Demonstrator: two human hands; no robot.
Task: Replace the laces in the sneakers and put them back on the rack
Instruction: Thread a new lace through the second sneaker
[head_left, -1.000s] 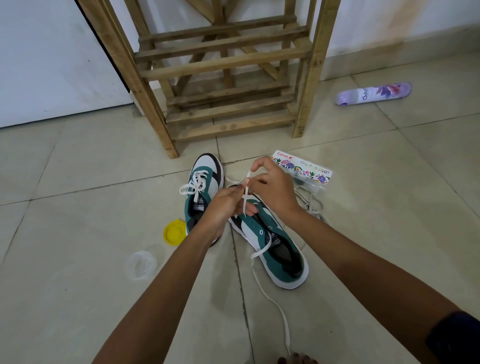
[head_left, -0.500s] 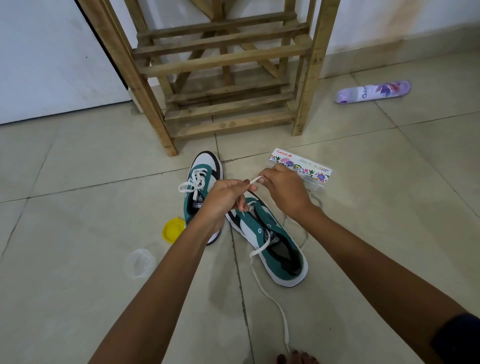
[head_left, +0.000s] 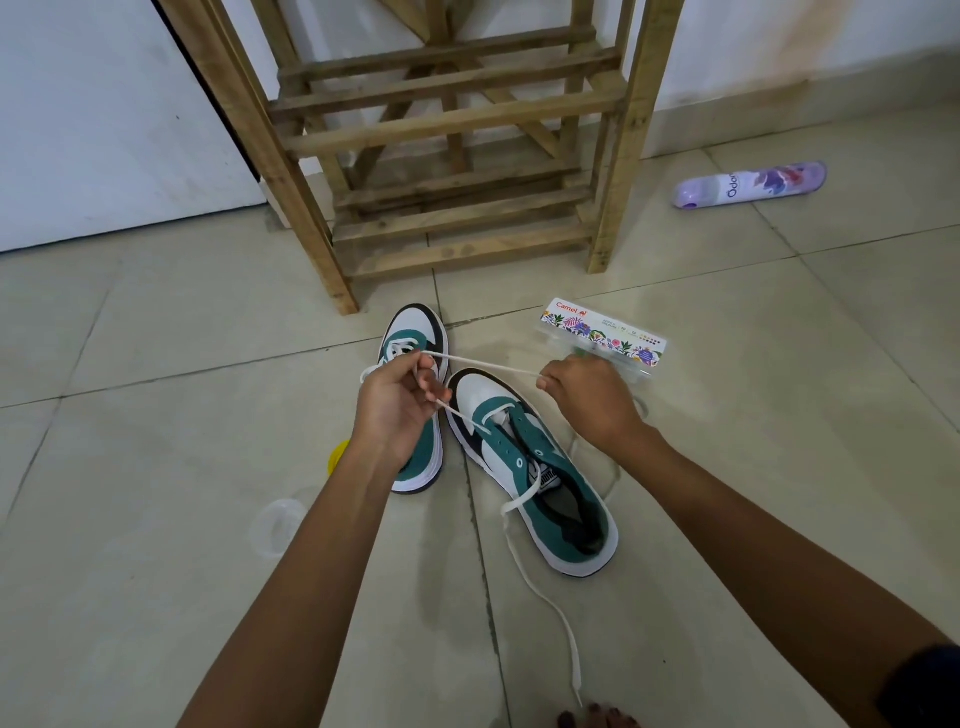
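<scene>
Your left hand (head_left: 397, 410) and right hand (head_left: 592, 400) each pinch the white lace (head_left: 488, 365), now pulled apart and tight. The right shoe (head_left: 530, 467) lies on the floor (head_left: 156, 519) near the rack (head_left: 452, 156), with only its lowest holes laced, so more threading waits.

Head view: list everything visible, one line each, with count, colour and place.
Green-and-white sneakers: two, on the tiled floor, side by side, toes toward the rack; the left one is partly behind the left hand.
White flat shoelace: one, stretched between both hands, running into the right sneaker; a loose end trails toward the viewer.
Wooden slatted rack: one, brown, against the wall.
Purple spray can: one, lying on its side, far right.
Floral-printed clear packet: one, beyond the right hand.
Yellow lid: one, mostly hidden by the left forearm.
Clear plastic lid: one, lower left.
Left hand: grips the lace.
Right hand: pinches the lace.
</scene>
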